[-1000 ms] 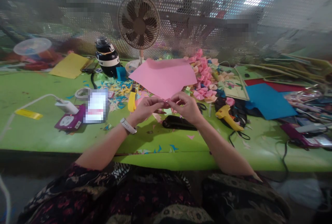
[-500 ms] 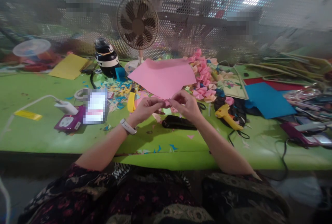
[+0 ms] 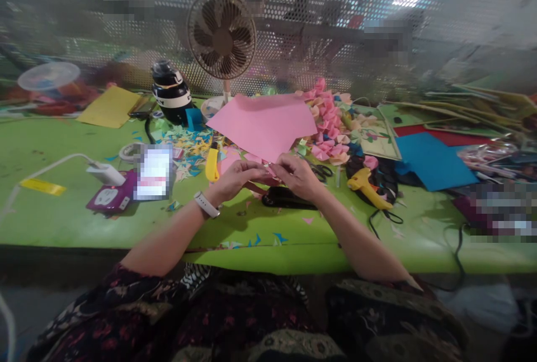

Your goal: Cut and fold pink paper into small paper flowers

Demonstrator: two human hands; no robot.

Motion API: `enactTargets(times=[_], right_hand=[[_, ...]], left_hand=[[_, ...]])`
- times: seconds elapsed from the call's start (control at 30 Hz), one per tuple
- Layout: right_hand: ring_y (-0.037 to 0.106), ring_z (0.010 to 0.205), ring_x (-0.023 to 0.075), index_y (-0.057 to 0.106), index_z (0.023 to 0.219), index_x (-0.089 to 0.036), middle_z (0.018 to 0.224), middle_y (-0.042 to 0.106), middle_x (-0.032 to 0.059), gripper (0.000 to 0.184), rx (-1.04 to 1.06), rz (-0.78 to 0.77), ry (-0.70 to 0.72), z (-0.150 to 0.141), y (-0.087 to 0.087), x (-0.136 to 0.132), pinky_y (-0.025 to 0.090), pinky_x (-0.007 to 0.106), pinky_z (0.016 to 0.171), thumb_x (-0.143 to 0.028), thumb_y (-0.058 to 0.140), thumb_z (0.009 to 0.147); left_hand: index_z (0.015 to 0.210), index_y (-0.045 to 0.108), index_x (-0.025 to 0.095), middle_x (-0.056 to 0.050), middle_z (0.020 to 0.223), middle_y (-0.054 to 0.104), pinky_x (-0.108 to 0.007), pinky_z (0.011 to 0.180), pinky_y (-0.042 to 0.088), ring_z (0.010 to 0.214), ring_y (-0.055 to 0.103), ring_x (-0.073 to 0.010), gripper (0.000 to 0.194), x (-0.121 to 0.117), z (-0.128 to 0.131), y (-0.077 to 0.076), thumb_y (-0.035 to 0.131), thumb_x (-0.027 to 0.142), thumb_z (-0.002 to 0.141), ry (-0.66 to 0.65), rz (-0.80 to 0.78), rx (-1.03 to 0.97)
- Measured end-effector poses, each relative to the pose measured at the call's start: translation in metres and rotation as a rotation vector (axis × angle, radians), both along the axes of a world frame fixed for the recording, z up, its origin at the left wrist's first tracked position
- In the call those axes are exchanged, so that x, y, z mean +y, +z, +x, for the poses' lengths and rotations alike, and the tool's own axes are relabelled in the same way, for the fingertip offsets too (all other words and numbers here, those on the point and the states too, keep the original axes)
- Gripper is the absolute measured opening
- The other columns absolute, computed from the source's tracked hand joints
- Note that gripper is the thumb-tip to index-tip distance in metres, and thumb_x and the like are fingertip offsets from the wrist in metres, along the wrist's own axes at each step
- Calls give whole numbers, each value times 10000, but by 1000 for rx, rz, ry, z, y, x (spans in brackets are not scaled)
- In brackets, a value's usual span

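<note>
A small piece of pink paper (image 3: 272,169) is pinched between the fingertips of both hands, above the middle of the green table. My left hand (image 3: 238,179) wears a white wristband and comes in from the left, its fingers closed on the paper. From the other side my right hand (image 3: 298,177) grips the same piece, and its fingers partly cover it. Just behind them lies a large sheet of pink paper (image 3: 268,124). Below my right hand sits a black stapler-like tool (image 3: 287,198), partly hidden, with black-handled scissors (image 3: 324,172) beside the hand.
Folded pink paper petals (image 3: 327,121) are heaped behind right. A yellow glue gun (image 3: 369,188) rests on a black dish. Left are a yellow-handled tool (image 3: 212,165), paper scraps (image 3: 191,152), a phone (image 3: 154,172), a purple power block (image 3: 111,197), a black bottle (image 3: 171,93) and a fan (image 3: 222,34).
My right hand has turned and lowered slightly, its fingers now curling more over the pink piece. My left fingers have straightened a little beneath and beside it. More of the scissors shows.
</note>
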State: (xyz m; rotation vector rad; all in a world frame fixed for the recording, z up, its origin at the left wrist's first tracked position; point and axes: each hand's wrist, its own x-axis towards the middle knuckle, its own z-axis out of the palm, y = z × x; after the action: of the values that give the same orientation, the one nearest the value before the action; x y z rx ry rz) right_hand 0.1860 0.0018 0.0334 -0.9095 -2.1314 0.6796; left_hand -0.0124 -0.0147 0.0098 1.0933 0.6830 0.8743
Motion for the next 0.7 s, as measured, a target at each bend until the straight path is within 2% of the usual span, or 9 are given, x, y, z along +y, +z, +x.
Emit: enactTargets(times=[0.33, 0.53, 0.7], right_hand=[[441, 592, 125, 458, 704, -221, 639, 496, -15, 433, -16, 38, 5, -2, 6, -2, 350, 263, 566, -560, 465, 972], [408, 569, 119, 399, 670, -224, 613, 443, -28, 475, -43, -7, 25, -1, 9, -1, 333, 261, 563, -573, 396, 992], [422, 580, 122, 422, 706, -222, 622, 477, -21, 452, -101, 33, -15, -3, 7, -3, 339, 265, 585, -567, 387, 996]], left_hand=[[882, 712, 123, -117, 875, 783, -290, 675, 622, 809, 751, -195, 422, 0, 2, 4, 785, 519, 759, -33, 112, 97], [886, 698, 122, -105, 852, 776, -272, 649, 626, 731, 737, -163, 419, -1, 2, 3, 767, 520, 778, 0, 176, 114], [880, 696, 146, -80, 843, 768, -293, 649, 644, 846, 755, -212, 354, -4, 1, 6, 784, 471, 772, 20, 151, 97]])
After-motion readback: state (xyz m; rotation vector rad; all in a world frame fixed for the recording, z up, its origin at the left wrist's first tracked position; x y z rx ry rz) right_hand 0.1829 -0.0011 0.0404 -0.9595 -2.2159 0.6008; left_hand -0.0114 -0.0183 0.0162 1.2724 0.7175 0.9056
